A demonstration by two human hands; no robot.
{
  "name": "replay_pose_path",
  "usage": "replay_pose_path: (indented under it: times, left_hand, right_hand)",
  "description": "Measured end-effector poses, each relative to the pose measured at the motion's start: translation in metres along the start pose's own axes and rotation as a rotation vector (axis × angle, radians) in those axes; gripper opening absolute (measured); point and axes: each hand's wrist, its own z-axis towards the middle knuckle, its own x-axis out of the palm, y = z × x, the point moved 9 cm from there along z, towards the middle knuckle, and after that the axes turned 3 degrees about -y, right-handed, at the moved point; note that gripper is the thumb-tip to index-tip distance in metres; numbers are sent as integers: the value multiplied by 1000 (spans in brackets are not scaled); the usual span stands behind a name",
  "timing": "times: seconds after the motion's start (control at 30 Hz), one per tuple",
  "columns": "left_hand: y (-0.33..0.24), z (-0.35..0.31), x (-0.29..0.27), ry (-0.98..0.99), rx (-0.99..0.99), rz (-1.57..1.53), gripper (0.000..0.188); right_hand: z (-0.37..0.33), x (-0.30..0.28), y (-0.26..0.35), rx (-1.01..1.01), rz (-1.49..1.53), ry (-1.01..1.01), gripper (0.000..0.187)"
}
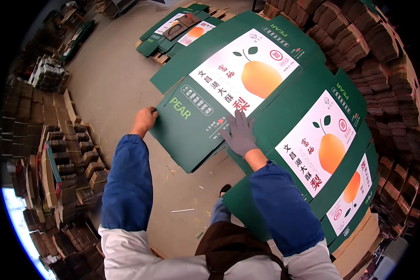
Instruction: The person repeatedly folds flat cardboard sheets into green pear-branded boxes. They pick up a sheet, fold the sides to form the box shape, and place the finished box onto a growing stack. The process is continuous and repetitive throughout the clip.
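A large flat green carton sheet [277, 119], printed with orange pears on white panels, lies spread out in front of me and to my right. Bare, my left hand [145, 120] has its fingers curled round the outer edge of the sheet's left flap [182, 135]. My right hand [240, 133], in a grey glove, rests flat with spread fingers near the flap's inner edge, beside a white pear panel. What lies beneath the sheet is mostly hidden.
Beyond it, more green cartons [156, 39] lie on a pallet, with a dark brown piece [181, 26] on top. Bundled brown cardboard [359, 37] is piled along the right. Further cardboard stacks [74, 161] stand at left. Small scraps litter the grey floor [112, 65].
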Motion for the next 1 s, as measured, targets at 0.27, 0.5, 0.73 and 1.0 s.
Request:
replay_pose_path:
  times: [0.27,0.5,0.73,1.0]
  left_hand:
    - [12,20,-11,27,-172,-368,31]
    - [-24,63,-161,44,103,-456,21]
    - [-109,10,-262,-61,302,-600,12]
    - [-207,-180,5,70,95,-951,19]
  right_hand:
    - [-1,0,-17,-21,165,-82,68]
    - [-7,-31,-70,421,1101,-732,64]
    - [26,-83,-77,444,2338,-727,41]
    - [-226,-88,-253,688,1818,-804,37]
